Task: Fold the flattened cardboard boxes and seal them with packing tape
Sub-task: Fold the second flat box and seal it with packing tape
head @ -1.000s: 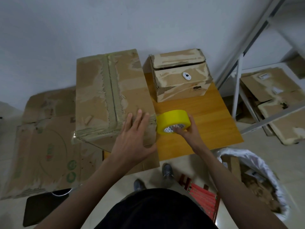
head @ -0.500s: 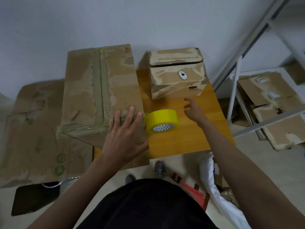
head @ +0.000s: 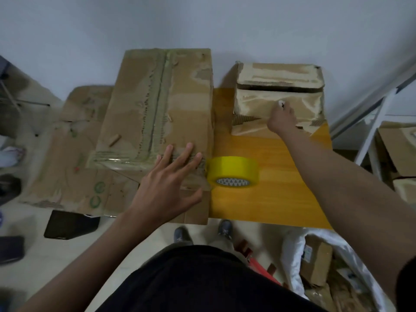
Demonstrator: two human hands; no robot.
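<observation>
The left hand [head: 166, 188] lies flat, fingers spread, on the big box [head: 157, 104], just left of the tape roll [head: 233, 171]. The right hand [head: 281, 119] touches the small box [head: 279, 86] beyond the roll; its finger state is unclear.

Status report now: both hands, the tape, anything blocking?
Left hand flat on big box. Right hand at small box, grip unclear. Tape roll free on table. Nothing blocking.

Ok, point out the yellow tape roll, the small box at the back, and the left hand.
yellow tape roll [head: 233, 168]: head view, on its yellow outer band.
small box [head: 254, 104]: head view, on its taped front face.
left hand [head: 167, 186]: head view, on the back of the hand.
</observation>
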